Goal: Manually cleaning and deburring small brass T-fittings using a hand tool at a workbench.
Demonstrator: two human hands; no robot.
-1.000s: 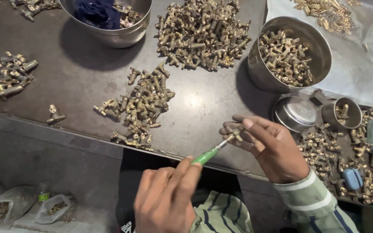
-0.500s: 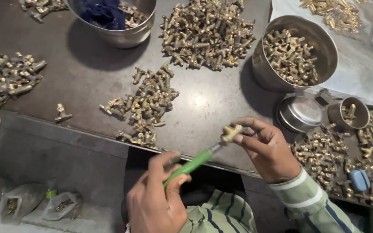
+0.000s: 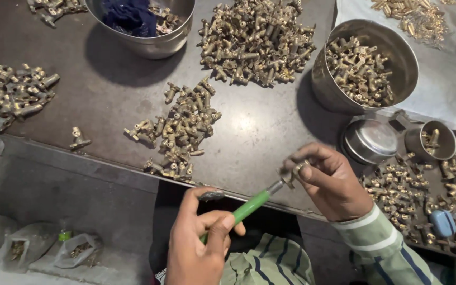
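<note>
My left hand grips a green-handled screwdriver near the table's front edge. Its metal tip meets a small brass fitting that my right hand pinches between thumb and fingers. Both hands hover just over the dark table's near edge. A loose heap of brass fittings lies just beyond my left hand.
A large pile of brass fittings sits at the back. A steel pot of fittings stands right, a steel bowl with blue cloth at back left. A small pile lies far left. Small tins and scattered fittings lie at right.
Both hands shifted slightly toward the right and lower, still joined at the screwdriver tip. My right hand's fingers turned around the fitting.
</note>
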